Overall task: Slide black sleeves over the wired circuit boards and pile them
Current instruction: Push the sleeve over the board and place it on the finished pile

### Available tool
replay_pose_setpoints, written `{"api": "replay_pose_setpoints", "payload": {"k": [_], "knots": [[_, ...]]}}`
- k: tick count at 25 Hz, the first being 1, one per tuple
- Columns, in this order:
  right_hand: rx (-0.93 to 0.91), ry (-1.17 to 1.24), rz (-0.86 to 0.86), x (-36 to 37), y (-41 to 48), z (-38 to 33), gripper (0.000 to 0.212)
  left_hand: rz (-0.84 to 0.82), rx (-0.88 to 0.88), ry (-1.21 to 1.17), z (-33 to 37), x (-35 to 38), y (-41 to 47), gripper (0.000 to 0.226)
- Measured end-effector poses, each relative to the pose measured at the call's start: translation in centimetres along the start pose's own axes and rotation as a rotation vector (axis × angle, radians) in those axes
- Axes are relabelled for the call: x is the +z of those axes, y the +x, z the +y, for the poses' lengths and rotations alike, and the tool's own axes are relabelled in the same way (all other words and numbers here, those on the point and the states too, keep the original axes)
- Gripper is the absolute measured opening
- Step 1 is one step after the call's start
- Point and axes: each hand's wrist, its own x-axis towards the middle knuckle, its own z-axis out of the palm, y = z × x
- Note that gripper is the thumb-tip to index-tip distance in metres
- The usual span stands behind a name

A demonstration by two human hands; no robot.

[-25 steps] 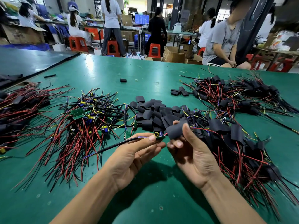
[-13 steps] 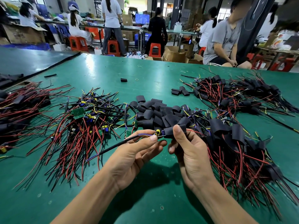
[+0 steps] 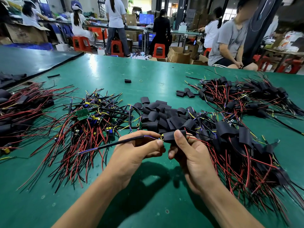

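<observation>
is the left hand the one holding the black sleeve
No, the right hand grips the flattened black tube sleeve, while the left hand pinches the thin black cable.

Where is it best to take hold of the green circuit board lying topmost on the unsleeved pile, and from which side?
Probably from above, pinching the two long edges of the green circuit board: it lies nearly flat, uppermost, with tangled wires beneath.

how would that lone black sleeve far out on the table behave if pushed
The lone black sleeve looks small and thin, so probably light, sliding easily on the glossy green table. It lies flattened, so it likely won't roll.
</observation>
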Motion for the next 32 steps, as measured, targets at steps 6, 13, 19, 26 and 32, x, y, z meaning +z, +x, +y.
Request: {"api": "replay_pose_setpoints", "payload": {"k": [6, 13, 19, 26, 32], "knots": [[0.053, 0.098, -0.04, 0.4, -0.3, 0.2, 0.023, -0.045, -0.012, -0.026, 0.1, 0.2, -0.2, 0.031], [0.082, 0.117, -0.088, 0.8, -0.8, 0.1, 0.031, -0.072, -0.016, -0.012, 0.4, -0.2, -0.4, 0.026], [0.005, -0.155, -0.116, 0.3, -0.8, 0.6, 0.024, -0.023, -0.244, -0.174, 0.5, -0.3, 0.1, 0.018], [0.18, 0.018, -0.258, 0.4, -0.9, -0.1, 0.019, -0.078, -0.42, -0.203, 0.6, -0.6, 0.4, 0.026], [0.026, 0.485, 0.122, -0.6, 0.2, -2.5, 0.015, 0.078, -0.286, -0.015, 0.1, -1.0, 0.9, 0.02]]}}
